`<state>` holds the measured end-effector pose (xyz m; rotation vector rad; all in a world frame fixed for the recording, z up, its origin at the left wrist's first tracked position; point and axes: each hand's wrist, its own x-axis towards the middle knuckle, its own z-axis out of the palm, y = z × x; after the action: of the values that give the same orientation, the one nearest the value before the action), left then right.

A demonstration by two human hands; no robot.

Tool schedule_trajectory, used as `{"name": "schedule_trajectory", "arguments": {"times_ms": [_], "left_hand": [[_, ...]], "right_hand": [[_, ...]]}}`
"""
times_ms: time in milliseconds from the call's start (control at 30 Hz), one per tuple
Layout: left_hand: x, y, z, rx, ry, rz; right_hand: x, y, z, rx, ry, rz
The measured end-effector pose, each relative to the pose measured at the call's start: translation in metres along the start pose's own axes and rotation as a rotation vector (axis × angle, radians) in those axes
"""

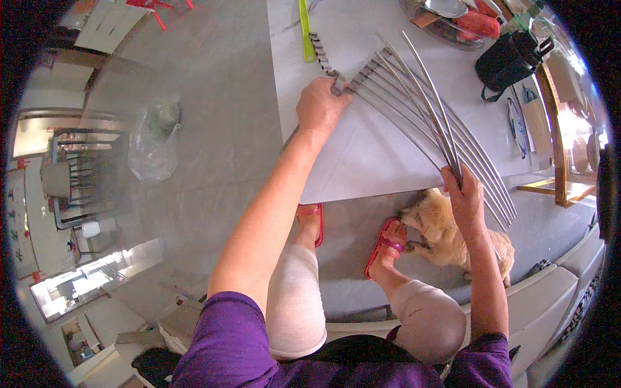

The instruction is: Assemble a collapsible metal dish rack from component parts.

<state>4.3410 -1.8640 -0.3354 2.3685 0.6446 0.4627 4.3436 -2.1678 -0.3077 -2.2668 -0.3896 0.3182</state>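
My left hand (321, 105) is closed on a grey jointed strip (320, 57) at the near left part of the table. From its fingers a row of grey clips (369, 72) runs to the right, with several long thin metal rods fanning out, like a roll-up rack. My right hand (464, 194), at the table's front edge, grips a bundle of metal rods (451, 150). Some of these rods stick up past the clips; others lie beside the hand and reach over the edge. A lime-green strip or handle (307, 35) lies beyond my left hand.
On the grey table (349, 165) stand a black cylindrical case (504, 61) and a clear tray (446, 35) with a red item. A tan dog (446, 226) lies by my feet. A gold-framed stand (563, 174) is at right; a plastic bag (154, 145) lies on the floor at left.
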Motion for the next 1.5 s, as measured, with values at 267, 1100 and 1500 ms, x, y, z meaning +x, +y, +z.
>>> {"name": "schedule_trajectory", "arguments": {"times_ms": [267,1100,1500], "left_hand": [[0.001,-0.001,-0.001,0.033,-0.044,-0.002],[0.009,-0.008,-0.015,0.056,0.008,-0.087],[0.022,-0.012,-0.009,-0.051,0.031,-0.078]], "right_hand": [[0.005,0.0,0.006,-0.246,0.074,-0.111],[0.063,0.0,0.019,-0.384,0.239,-0.375],[0.077,-0.019,-0.013,-0.51,0.274,-0.365]]}}
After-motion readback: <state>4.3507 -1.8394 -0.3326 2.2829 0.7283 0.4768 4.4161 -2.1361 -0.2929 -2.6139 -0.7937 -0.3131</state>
